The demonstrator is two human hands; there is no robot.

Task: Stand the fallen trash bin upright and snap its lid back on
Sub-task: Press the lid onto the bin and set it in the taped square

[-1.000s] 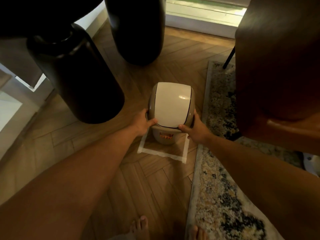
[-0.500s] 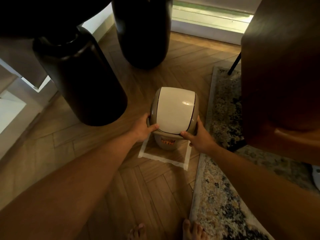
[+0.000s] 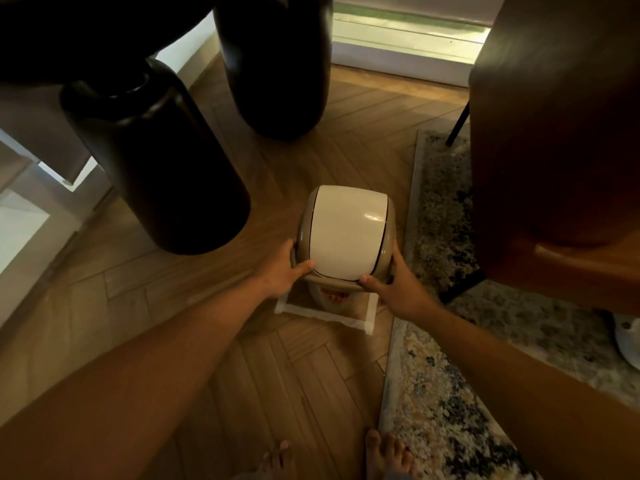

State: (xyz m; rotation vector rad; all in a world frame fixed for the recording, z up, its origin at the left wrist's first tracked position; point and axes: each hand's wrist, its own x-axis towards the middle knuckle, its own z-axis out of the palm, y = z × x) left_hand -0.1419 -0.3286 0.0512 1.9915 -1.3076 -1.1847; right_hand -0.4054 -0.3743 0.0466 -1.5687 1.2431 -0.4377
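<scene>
A small beige trash bin (image 3: 333, 298) stands upright on the wooden floor inside a square of white tape (image 3: 325, 315). Its lid (image 3: 346, 233), a tan frame with a white swing flap, sits on top of the bin. My left hand (image 3: 282, 273) grips the lid's left edge, thumb resting on the front rim. My right hand (image 3: 393, 289) holds the lid's right edge, thumb pressed on the front rim. Most of the bin's body is hidden under the lid; only its front with an orange label shows.
Two large black cylindrical table legs (image 3: 159, 168) (image 3: 277, 64) stand left and behind the bin. A patterned rug (image 3: 446, 393) lies to the right, with a brown chair (image 3: 554, 150) over it. A window sill (image 3: 401, 53) runs along the back. My bare feet (image 3: 388, 452) are at the bottom.
The view has shifted slightly, so the bin sits lower in frame. Both hands stay on the lid's edges with the same grip.
</scene>
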